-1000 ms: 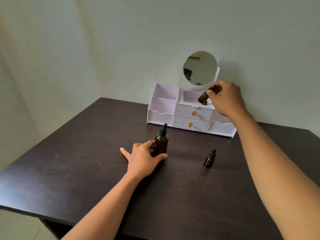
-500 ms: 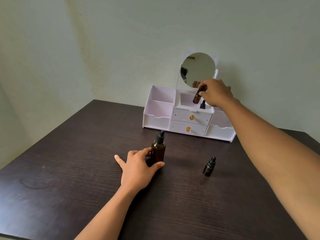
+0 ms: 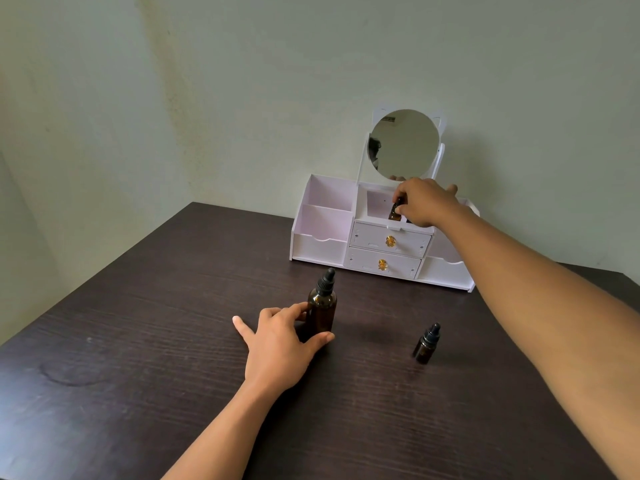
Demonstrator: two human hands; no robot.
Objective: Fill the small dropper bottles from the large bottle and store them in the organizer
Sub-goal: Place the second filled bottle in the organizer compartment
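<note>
A large amber dropper bottle (image 3: 322,308) stands upright on the dark table, and my left hand (image 3: 280,344) wraps thumb and fingers around its base. My right hand (image 3: 427,202) reaches into the middle top compartment of the white organizer (image 3: 325,230) and pinches a small amber dropper bottle (image 3: 394,211) by its cap, its lower part down inside the compartment. Another small dropper bottle (image 3: 426,344) stands upright on the table to the right of the large one. My right hand hides the rest of that compartment.
The organizer stands against the back wall, with a round mirror (image 3: 403,143) on top and two drawers with gold knobs (image 3: 390,241) below the middle compartment. Open compartments lie on its left and right sides. The dark wooden table (image 3: 138,341) ends at the left edge.
My right hand has lowered the small bottle from above the organizer down into the middle top compartment, turning it upright. My left hand has stayed on the large bottle.
</note>
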